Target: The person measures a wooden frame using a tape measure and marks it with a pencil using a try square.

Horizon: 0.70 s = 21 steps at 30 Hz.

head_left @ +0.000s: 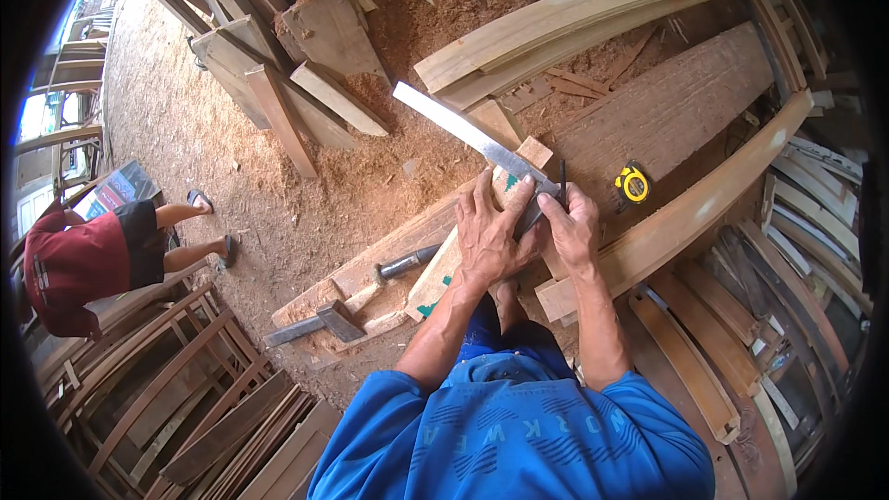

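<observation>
A try square point(474, 135) with a long pale metal blade lies across a wooden piece point(437, 270) that has green marks on it. My left hand point(487, 230) is closed over the square's dark stock, its thumb by the blade and its fingers on the wood. Close beside it, my right hand point(572, 227) pinches a thin dark pencil-like stick point(563, 172), which points away from me near the blade's base. Its lower end is hidden by the fingers.
Left of the wood lie a hammer point(339, 320) and a dark-handled tool point(407, 262). A yellow tape measure point(633, 185) rests on a broad plank point(681, 97), between curved frame pieces point(681, 208). Boards lean at the back left. A person in red point(83, 255) is at far left.
</observation>
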Motion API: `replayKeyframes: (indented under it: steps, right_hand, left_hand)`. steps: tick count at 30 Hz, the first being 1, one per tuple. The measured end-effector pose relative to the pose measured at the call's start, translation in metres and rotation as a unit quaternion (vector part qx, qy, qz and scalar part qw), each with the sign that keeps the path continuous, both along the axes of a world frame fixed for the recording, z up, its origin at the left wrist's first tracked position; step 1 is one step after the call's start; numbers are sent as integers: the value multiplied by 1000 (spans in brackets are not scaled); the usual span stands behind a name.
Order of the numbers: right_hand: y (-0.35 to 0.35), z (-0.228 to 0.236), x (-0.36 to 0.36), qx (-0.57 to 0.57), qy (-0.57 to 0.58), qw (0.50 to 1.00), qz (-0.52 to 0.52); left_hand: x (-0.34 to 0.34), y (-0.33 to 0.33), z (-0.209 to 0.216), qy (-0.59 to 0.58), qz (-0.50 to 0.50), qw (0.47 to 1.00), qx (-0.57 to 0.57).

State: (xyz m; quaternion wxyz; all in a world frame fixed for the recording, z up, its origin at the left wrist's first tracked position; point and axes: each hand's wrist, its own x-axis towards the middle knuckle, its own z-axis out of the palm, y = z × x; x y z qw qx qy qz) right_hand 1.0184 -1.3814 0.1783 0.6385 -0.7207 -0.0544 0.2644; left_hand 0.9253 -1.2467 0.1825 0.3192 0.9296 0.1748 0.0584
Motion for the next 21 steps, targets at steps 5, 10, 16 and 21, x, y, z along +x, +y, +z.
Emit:
replayKeyframes:
  steps: [5,10,16,21]
  right_hand:
    - [-2,-4,0,-7,-8,1000,3]
    - [-6,8,9,-140,-84,986,-22]
    - [-5,41,35,-123,-332,935,8]
    - [10,51,50,-98,-280,946,130]
  left_hand:
    - [1,0,-1,-6,1,1000,3]
    - [-1,1,-1,-9,3,1000,3]
    - [-1,0,3,-18,9,1000,2]
    - [-1,0,1,-36,11,999,7]
